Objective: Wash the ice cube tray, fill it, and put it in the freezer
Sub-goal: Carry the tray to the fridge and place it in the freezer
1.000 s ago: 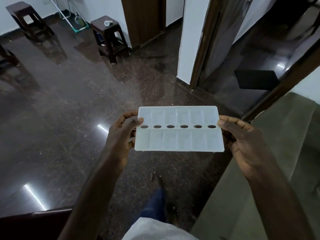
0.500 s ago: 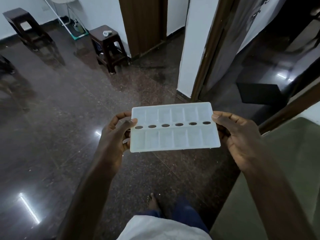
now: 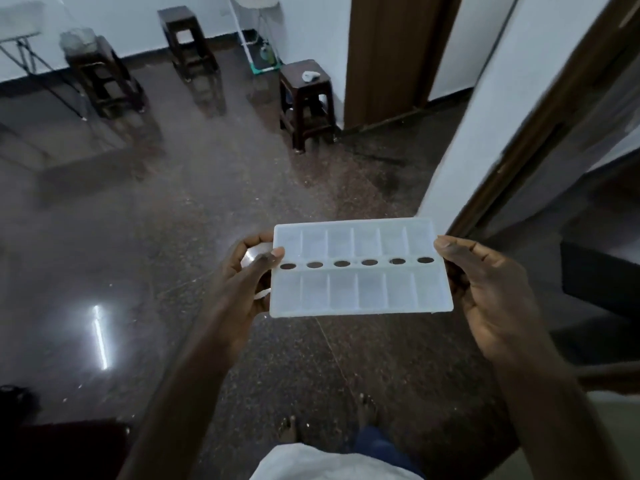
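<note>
Tray [image 3: 360, 268] level btwn hands: left hand [image 3: 242, 282] grips its left end, right hand [image 3: 485, 289] its right.

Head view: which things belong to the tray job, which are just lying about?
Job: ice cube tray, left hand and right hand holding its ends.
Lying about: nearest stool, small pale object on it, back stool, left stool, folding table.

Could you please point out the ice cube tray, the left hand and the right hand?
ice cube tray [image 3: 372, 289]: head view, a near-row compartment.
left hand [image 3: 239, 282]: head view, back of the hand.
right hand [image 3: 485, 289]: head view, middle of the hand.
</note>
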